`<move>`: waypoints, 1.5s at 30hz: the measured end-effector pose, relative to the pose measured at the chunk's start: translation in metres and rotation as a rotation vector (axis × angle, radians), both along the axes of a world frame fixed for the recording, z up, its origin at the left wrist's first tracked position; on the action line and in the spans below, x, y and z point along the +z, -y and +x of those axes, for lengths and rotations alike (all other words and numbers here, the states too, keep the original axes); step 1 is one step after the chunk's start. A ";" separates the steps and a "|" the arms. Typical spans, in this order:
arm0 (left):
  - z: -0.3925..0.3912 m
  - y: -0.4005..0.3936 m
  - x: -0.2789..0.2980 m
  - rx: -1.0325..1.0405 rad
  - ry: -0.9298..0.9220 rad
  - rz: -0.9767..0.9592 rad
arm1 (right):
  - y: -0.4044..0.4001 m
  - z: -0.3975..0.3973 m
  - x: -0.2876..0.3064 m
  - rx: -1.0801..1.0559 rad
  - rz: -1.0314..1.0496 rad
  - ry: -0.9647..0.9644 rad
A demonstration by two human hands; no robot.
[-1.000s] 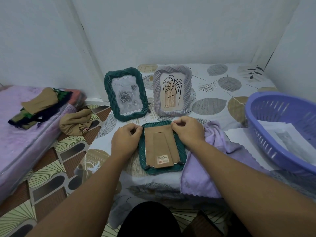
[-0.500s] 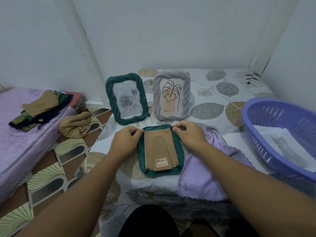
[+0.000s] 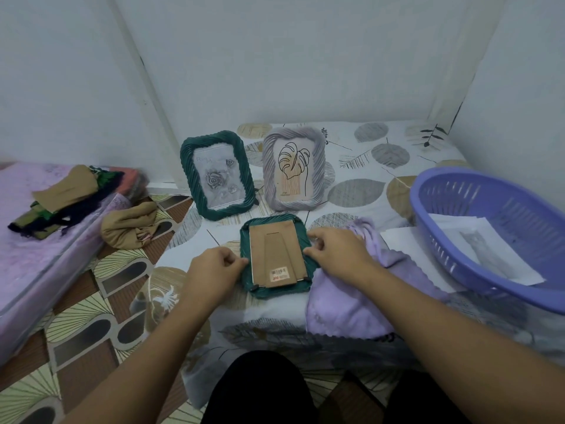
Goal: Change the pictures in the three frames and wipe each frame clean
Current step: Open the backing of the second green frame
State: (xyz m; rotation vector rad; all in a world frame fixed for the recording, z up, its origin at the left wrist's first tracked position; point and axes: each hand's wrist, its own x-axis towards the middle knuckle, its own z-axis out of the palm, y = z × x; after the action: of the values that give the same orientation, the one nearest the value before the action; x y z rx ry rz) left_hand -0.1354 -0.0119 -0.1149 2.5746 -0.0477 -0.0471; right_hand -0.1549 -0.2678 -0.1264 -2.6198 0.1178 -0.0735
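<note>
A green frame (image 3: pixel 275 249) lies face down on the leaf-print sheet, its brown cardboard back and folded stand facing up. My left hand (image 3: pixel 214 267) pinches its left edge at mid-height. My right hand (image 3: pixel 333 252) presses fingertips against its right edge. Behind it stand two frames: another green frame (image 3: pixel 217 175) with a grey rose picture, and a pale lilac-grey frame (image 3: pixel 293 169) with a line-drawn leaf picture. A lilac cloth (image 3: pixel 345 304) lies bunched just right of the face-down frame, under my right wrist.
A purple plastic basket (image 3: pixel 489 209) at the right holds a printed sheet (image 3: pixel 486 249); a white paper (image 3: pixel 406 249) lies beside it. A tan garment (image 3: pixel 128 224) is on the patterned floor at the left. Folded clothes (image 3: pixel 67 197) rest on a pink mattress (image 3: pixel 30 255).
Both hands have slid from the top corners of the face-down frame down to its side edges. The camera has tipped so the scene sits lower in view.
</note>
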 end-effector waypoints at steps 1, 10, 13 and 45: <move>0.001 0.002 0.001 0.005 0.006 -0.010 | -0.001 0.002 0.000 -0.011 -0.004 -0.005; -0.030 -0.018 -0.004 -0.224 -0.137 -0.505 | 0.014 -0.031 0.001 0.263 0.323 -0.009; -0.030 -0.021 -0.001 -0.267 -0.179 -0.455 | 0.019 -0.044 0.001 0.303 0.422 -0.054; -0.022 -0.018 0.002 -0.371 -0.231 -0.349 | 0.018 -0.039 0.006 0.306 0.408 -0.167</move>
State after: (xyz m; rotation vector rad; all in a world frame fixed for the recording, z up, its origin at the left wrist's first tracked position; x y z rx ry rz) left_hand -0.1571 0.0066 -0.1125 2.1663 -0.4086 -0.4346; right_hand -0.1935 -0.2856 -0.1207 -2.2030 -0.1926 0.2508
